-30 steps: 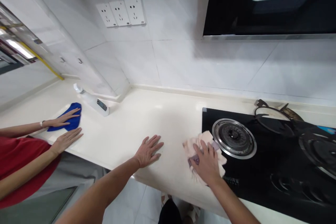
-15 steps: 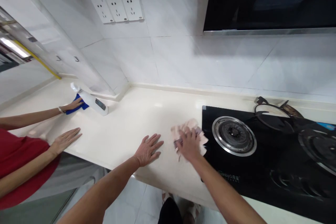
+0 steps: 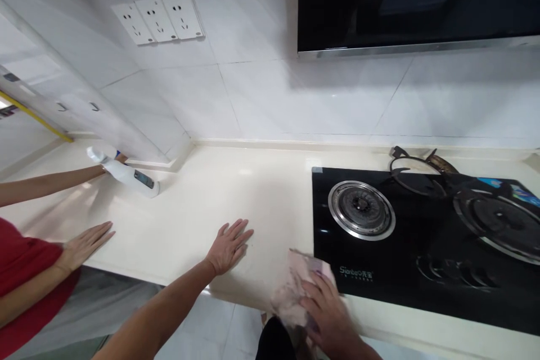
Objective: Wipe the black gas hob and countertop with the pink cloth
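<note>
Head view, right hand: the person's right hand [image 3: 324, 306] is low at the bench's front edge, left of the hob's near corner; fingers bent over and closed on the pink cloth, outline softened by blur.
Pink cloth: one piece, pale with purple patches [image 3: 300, 281]; bunched under and beside the right hand, partly on the bench, its lower part at or past the front edge; exact overhang blurred.
Left hand: palm down, fingers spread [image 3: 228, 250], resting on the bench, holding nothing, well apart from the cloth.
Bench: cream surface [image 3: 181, 202], glossy, evenly pale between the hands; whether that stretch is finished or damp cannot be told.
Stage of cloth work: judged under way, at the front edge; cloth in use, not laid aside.
Hob: black glass [image 3: 405, 261], just beside the cloth; panel reflective, white lettering readable.
Left burner: steel ring, dark, mottled centre [image 3: 361, 210]; judged not yet attended to.
Right burner: dark [image 3: 502, 222], no support seated on it.
Pan support: black, pronged [image 3: 401, 169], resting at the hob's rear edge; judged as left to be put back.
White bottle: dark label [image 3: 126, 174], on the bench, left of the left hand.
Co-worker: red garment [image 3: 31, 284]; near palm flat on the bench [image 3: 84, 244], far palm mostly hidden behind the bottle, beside a sliver of blue [image 3: 117, 154].
</note>
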`<move>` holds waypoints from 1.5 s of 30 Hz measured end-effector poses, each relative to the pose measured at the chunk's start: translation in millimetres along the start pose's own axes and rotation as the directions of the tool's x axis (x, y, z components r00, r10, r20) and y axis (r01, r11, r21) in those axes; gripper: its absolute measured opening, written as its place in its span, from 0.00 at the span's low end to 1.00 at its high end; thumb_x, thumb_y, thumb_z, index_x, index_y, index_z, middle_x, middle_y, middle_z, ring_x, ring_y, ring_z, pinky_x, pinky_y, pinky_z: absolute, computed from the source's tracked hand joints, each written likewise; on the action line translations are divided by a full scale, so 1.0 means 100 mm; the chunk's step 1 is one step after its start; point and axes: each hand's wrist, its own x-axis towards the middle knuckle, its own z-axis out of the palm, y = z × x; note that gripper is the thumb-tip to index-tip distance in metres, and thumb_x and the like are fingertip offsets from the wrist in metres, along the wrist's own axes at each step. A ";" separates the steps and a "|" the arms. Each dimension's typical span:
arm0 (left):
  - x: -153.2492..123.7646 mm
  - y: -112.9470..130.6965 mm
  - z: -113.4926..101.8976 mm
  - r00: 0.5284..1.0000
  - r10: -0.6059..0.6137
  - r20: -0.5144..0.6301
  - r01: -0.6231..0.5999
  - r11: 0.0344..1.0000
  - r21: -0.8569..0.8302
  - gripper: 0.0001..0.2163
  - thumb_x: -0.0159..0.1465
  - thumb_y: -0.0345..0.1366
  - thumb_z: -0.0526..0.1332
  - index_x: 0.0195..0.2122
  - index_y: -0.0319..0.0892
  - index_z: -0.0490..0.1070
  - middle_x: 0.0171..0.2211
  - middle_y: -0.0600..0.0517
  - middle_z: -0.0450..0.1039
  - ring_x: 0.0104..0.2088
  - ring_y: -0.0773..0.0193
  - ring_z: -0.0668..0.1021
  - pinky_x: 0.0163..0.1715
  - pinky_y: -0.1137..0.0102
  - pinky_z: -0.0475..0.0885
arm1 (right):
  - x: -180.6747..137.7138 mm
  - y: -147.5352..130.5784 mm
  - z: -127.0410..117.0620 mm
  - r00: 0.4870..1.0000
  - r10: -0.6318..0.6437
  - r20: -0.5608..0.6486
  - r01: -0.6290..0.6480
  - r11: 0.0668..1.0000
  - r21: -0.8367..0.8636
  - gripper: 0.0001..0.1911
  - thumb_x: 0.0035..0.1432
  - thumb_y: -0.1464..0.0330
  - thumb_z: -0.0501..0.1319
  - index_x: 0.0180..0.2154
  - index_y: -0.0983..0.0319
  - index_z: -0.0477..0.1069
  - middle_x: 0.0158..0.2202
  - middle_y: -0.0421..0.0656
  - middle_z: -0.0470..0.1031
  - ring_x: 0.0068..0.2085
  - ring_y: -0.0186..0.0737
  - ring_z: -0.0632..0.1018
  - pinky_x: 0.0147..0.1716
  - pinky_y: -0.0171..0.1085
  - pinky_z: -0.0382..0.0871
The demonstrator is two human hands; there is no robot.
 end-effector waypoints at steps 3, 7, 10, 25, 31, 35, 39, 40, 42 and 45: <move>0.01 0.01 -0.01 1.000 -0.004 0.006 0.004 1.000 -0.017 0.24 0.75 0.40 0.51 0.72 0.58 0.59 0.75 0.51 0.54 0.72 0.55 0.60 0.70 0.54 0.49 | -0.56 0.38 -0.07 0.984 0.042 -0.174 -0.070 0.985 -0.158 0.24 0.49 0.67 0.66 0.50 0.53 0.77 0.59 0.45 0.76 0.66 0.58 0.67 0.68 0.58 0.53; 0.01 0.02 -0.02 1.000 -0.012 0.013 0.012 0.999 -0.045 0.25 0.75 0.39 0.51 0.72 0.59 0.57 0.75 0.51 0.54 0.72 0.54 0.61 0.69 0.52 0.51 | -1.03 0.73 -0.13 0.952 0.111 -0.284 -0.184 0.952 -0.245 0.22 0.51 0.65 0.67 0.50 0.49 0.78 0.59 0.46 0.76 0.63 0.59 0.70 0.66 0.59 0.58; 0.01 0.03 -0.02 1.000 -0.019 0.016 0.020 0.998 -0.065 0.25 0.75 0.39 0.51 0.73 0.59 0.57 0.75 0.51 0.54 0.72 0.53 0.61 0.69 0.51 0.52 | -1.07 0.76 -0.08 0.949 0.113 -0.295 -0.188 0.952 -0.243 0.21 0.51 0.63 0.67 0.49 0.49 0.78 0.58 0.46 0.76 0.62 0.60 0.71 0.64 0.61 0.60; 0.00 -0.01 0.02 1.000 0.001 -0.030 -0.002 0.999 -0.041 0.25 0.74 0.39 0.52 0.72 0.59 0.58 0.74 0.51 0.56 0.72 0.54 0.62 0.70 0.54 0.50 | 0.68 -0.36 -0.01 0.989 -0.005 -0.145 0.039 0.971 0.234 0.17 0.51 0.66 0.64 0.45 0.57 0.74 0.52 0.47 0.75 0.57 0.54 0.72 0.61 0.56 0.63; -0.01 0.00 0.03 0.999 -0.015 -0.039 0.014 0.999 -0.042 0.26 0.75 0.39 0.52 0.73 0.60 0.56 0.74 0.52 0.56 0.72 0.55 0.62 0.70 0.55 0.49 | 0.27 0.01 -0.29 0.885 0.292 -0.363 -0.224 0.950 0.218 0.16 0.53 0.69 0.59 0.45 0.56 0.72 0.55 0.50 0.72 0.59 0.55 0.71 0.60 0.54 0.65; 0.00 0.02 0.01 0.999 -0.017 -0.039 0.015 0.999 -0.042 0.26 0.74 0.38 0.52 0.73 0.59 0.57 0.75 0.51 0.55 0.72 0.54 0.62 0.70 0.54 0.49 | -0.12 0.31 -0.41 0.819 0.439 -0.370 -0.479 0.878 -0.020 0.18 0.60 0.63 0.61 0.51 0.55 0.74 0.64 0.51 0.67 0.62 0.62 0.69 0.60 0.58 0.63; 0.01 0.03 -0.01 0.999 -0.012 -0.033 0.011 0.999 -0.046 0.25 0.74 0.38 0.52 0.72 0.57 0.60 0.74 0.50 0.56 0.72 0.53 0.62 0.70 0.53 0.50 | -0.09 0.32 -0.35 0.808 0.474 -0.350 -0.555 0.811 -0.186 0.31 0.58 0.56 0.64 0.61 0.56 0.71 0.70 0.54 0.62 0.66 0.70 0.64 0.61 0.64 0.59; 0.01 0.03 -0.01 0.999 -0.012 -0.031 0.010 0.999 -0.046 0.24 0.74 0.38 0.52 0.72 0.57 0.60 0.74 0.50 0.56 0.72 0.53 0.62 0.70 0.53 0.51 | 0.00 0.28 -0.33 0.808 0.486 -0.332 -0.567 0.796 -0.213 0.34 0.56 0.55 0.66 0.63 0.55 0.69 0.70 0.54 0.61 0.67 0.72 0.63 0.62 0.66 0.57; 0.01 0.03 -0.01 0.999 -0.014 -0.029 0.012 0.999 -0.051 0.25 0.74 0.38 0.52 0.72 0.57 0.60 0.74 0.50 0.56 0.72 0.53 0.62 0.70 0.53 0.51 | 0.23 0.20 -0.31 0.808 0.516 -0.284 -0.582 0.771 -0.257 0.39 0.54 0.55 0.68 0.66 0.54 0.67 0.71 0.55 0.60 0.68 0.76 0.60 0.62 0.69 0.53; 0.01 0.02 0.00 0.999 -0.016 -0.031 0.013 0.997 -0.072 0.25 0.74 0.39 0.52 0.72 0.59 0.59 0.74 0.51 0.56 0.72 0.52 0.62 0.70 0.51 0.52 | 0.60 0.14 -0.30 0.832 0.522 -0.188 -0.555 0.783 -0.281 0.39 0.54 0.56 0.68 0.67 0.52 0.67 0.73 0.54 0.58 0.70 0.75 0.57 0.64 0.69 0.48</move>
